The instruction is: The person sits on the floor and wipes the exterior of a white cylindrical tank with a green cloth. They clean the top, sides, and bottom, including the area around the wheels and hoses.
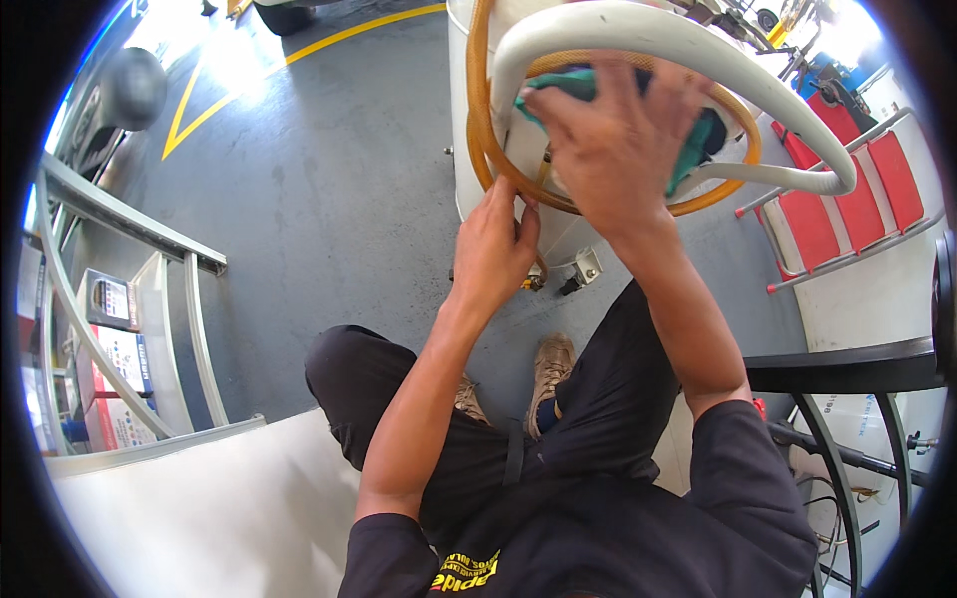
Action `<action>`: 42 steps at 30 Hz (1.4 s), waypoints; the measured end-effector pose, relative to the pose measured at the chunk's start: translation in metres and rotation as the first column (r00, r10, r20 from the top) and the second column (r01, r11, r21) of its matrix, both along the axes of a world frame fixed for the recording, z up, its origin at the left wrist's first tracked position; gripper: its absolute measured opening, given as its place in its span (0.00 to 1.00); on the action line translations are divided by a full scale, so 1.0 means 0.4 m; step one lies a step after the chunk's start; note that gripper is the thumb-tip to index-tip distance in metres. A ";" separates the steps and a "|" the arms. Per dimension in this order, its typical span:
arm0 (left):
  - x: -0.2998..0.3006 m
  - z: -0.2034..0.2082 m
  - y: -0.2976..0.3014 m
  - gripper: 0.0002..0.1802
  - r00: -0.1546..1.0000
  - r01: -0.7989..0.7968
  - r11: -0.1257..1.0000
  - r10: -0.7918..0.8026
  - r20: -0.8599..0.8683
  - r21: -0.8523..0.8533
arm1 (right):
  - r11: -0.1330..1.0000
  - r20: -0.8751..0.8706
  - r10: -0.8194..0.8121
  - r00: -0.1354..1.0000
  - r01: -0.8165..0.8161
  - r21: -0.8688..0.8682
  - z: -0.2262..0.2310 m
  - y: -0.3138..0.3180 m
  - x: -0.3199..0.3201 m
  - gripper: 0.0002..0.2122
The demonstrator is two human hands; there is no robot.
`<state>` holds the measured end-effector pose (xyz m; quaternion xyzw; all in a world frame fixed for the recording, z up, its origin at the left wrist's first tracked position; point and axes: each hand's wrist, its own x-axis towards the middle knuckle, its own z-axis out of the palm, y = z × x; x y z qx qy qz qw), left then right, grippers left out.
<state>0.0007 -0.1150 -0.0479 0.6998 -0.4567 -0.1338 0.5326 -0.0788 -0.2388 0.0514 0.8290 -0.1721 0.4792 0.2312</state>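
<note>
An amber braided hose (480, 120) loops around the top of a white machine (461, 149) in front of me. My left hand (494, 239) is closed on the hose's near lower stretch, fingers pinched together around it. My right hand (620, 149), smeared by motion, lies over a green cloth (698, 149) inside the loop. It presses the cloth against the machine's top, and much of the cloth is hidden beneath the palm. A thick white curved tube (688, 30) arches above that hand. Low on the machine, a small metal bracket (586, 267) shows below my hands.
Left of me stands a metal-framed shelf (135, 214) with boxes (120, 359). A red padded rack (837, 214) sits at the right, near a black curved armrest (847, 367). A yellow line (329, 42) crosses the grey floor (329, 189). A dark wheel (284, 18) is at the back.
</note>
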 end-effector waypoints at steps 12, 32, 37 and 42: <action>0.013 -0.006 0.003 0.09 0.999 -0.008 1.000 0.009 0.051 -0.020 | 0.994 0.057 -0.069 0.996 0.063 0.092 0.028 0.032 0.004 0.07; 0.000 -0.028 -0.010 0.08 0.996 -0.048 0.998 0.051 0.068 -0.043 | 0.987 0.053 -0.161 0.986 0.162 -0.019 -0.031 0.050 0.040 0.09; -0.003 0.009 -0.009 0.09 0.998 -0.037 0.998 0.034 0.048 0.052 | 0.994 0.458 -0.020 0.889 0.068 -0.088 -0.082 0.023 -0.046 0.11; -0.018 -0.013 -0.015 0.07 0.999 -0.003 1.000 0.004 0.038 -0.023 | 0.971 0.574 -0.236 0.784 0.206 0.117 -0.214 -0.029 -0.191 0.12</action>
